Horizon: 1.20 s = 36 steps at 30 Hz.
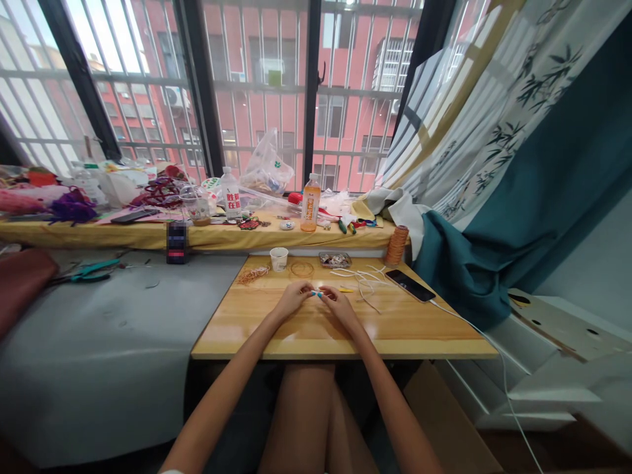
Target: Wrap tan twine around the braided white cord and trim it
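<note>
Cord: something small, too tiny to tell, pinched between both hands over the bench (345,329)
Left hand (291,299): fingers pinched at its end
Right hand (338,304): fingers pinched likewise
Nearby: cup (279,259), phone (409,285), white cords (363,276)

1. Left hand (292,299): bare, fingers curled, low on the wooden bench (345,329), just left of frame centre; fingertips pinched toward the other hand.
2. Right hand (338,303): bare, fingers curled, just right of frame centre; fingertips meeting those of the left hand.
3. Small piece (318,293): tiny, partly turquoise, pinched between the fingertips of both hands at frame centre, just above the bench top; too small to tell its shape.
4. White cords (365,280): thin, loose, scattered flat on the bench, right of the right hand, near but apart.
</note>
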Available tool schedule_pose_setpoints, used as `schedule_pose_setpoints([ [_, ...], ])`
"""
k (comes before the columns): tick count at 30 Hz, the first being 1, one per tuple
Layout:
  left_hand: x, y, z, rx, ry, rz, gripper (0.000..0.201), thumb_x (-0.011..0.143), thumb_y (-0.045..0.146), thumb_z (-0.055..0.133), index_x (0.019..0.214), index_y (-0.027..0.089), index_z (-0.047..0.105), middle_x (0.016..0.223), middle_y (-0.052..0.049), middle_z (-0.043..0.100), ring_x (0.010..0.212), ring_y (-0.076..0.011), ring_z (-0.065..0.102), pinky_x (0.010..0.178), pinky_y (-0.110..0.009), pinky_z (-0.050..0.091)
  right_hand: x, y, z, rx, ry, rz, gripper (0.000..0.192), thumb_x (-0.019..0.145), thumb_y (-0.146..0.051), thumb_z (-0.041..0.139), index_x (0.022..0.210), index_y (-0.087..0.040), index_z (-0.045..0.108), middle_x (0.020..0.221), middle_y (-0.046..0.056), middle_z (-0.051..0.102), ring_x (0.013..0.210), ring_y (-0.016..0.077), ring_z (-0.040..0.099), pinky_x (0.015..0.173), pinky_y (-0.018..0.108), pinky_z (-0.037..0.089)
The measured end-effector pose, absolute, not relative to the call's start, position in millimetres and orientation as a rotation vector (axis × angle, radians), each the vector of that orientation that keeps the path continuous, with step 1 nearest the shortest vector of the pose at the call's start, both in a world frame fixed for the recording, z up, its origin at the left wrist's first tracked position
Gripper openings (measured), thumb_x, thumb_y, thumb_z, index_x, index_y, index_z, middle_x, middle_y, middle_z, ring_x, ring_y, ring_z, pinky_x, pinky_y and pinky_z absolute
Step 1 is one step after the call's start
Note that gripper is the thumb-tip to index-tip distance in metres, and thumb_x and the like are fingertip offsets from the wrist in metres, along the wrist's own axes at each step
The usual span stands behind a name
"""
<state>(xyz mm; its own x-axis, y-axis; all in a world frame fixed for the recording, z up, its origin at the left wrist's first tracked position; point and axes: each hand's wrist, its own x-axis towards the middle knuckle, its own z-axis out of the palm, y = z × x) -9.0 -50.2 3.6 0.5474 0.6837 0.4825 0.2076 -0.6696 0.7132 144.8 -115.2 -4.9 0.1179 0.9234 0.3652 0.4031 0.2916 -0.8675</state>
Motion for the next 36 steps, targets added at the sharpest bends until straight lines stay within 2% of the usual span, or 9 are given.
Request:
schedule_pose_setpoints([
  [3, -7.5, -47.9, 1.8, 2.132, 0.711, 1.017, 0.015, 0.072, 0.025, 0.052, 0.079, 0.013, 0.059, 0.072, -0.003, 0.061, 0.067, -0.0119, 0.053, 0.064, -0.023, 0.041, 145.0, -116.4, -3.6, -1.309, -1.456, 0.558, 0.023, 0.069, -0.032, 0.048, 0.082, -0.015, 0.058, 0.078, 0.005, 0.059, 0.072, 0.0142, 0.053, 0.066, 0.025, 0.040],
  [8, -5.5, -48.5, 2.2, 2.031, 0.634, 0.922, 0.021, 0.070, 0.028, 0.054, 0.084, 0.013, 0.059, 0.077, -0.004, 0.062, 0.071, -0.0126, 0.055, 0.065, -0.022, 0.042, 144.5, -118.3, -1.6, -1.318, -1.466, 0.588, 0.019, 0.068, -0.028, 0.046, 0.074, -0.015, 0.058, 0.062, 0.001, 0.057, 0.055, 0.0123, 0.051, 0.055, 0.024, 0.040],
  [15, -6.6, -60.4, 12.5, 1.992, 0.822, 0.969, 0.019, 0.070, 0.030, 0.052, 0.073, 0.012, 0.057, 0.066, -0.001, 0.057, 0.060, -0.0102, 0.049, 0.054, -0.020, 0.038, 145.3, -119.6, -2.0, -1.314, -1.385, 0.555, 0.017, 0.068, -0.027, 0.048, 0.076, -0.015, 0.058, 0.068, 0.003, 0.060, 0.060, 0.0135, 0.053, 0.057, 0.025, 0.040],
  [19, -6.6, -68.6, 20.4, 1.921, 0.809, 0.976, 0.016, 0.068, 0.029, 0.052, 0.069, 0.013, 0.053, 0.058, 0.002, 0.050, 0.054, -0.0087, 0.045, 0.049, -0.018, 0.034, 145.1, -119.3, -2.8, -1.274, -1.368, 0.589, 0.014, 0.066, -0.026, 0.052, 0.073, -0.016, 0.059, 0.064, 0.001, 0.059, 0.059, 0.0137, 0.054, 0.058, 0.026, 0.041],
  [27, -5.6, -68.1, 19.6, 2.008, 0.708, 1.029, 0.009, 0.068, 0.019, 0.047, 0.071, 0.013, 0.054, 0.060, 0.002, 0.051, 0.057, -0.0095, 0.046, 0.056, -0.020, 0.036, 143.7, -115.0, -8.2, -1.159, -1.273, 0.750, 0.024, 0.064, -0.032, 0.057, 0.082, -0.016, 0.058, 0.076, 0.004, 0.062, 0.065, 0.0143, 0.058, 0.062, 0.027, 0.045],
  [36, 0.1, -61.9, 2.4, 2.127, 0.711, 1.067, 0.014, 0.073, 0.016, 0.045, 0.083, 0.014, 0.055, 0.072, -0.002, 0.057, 0.066, -0.0111, 0.051, 0.063, -0.022, 0.040, 150.0, -109.0, -10.7, -1.092, -1.114, 0.870, 0.022, 0.057, -0.027, 0.061, 0.074, -0.016, 0.056, 0.066, 0.001, 0.059, 0.057, 0.0116, 0.055, 0.058, 0.027, 0.045],
])
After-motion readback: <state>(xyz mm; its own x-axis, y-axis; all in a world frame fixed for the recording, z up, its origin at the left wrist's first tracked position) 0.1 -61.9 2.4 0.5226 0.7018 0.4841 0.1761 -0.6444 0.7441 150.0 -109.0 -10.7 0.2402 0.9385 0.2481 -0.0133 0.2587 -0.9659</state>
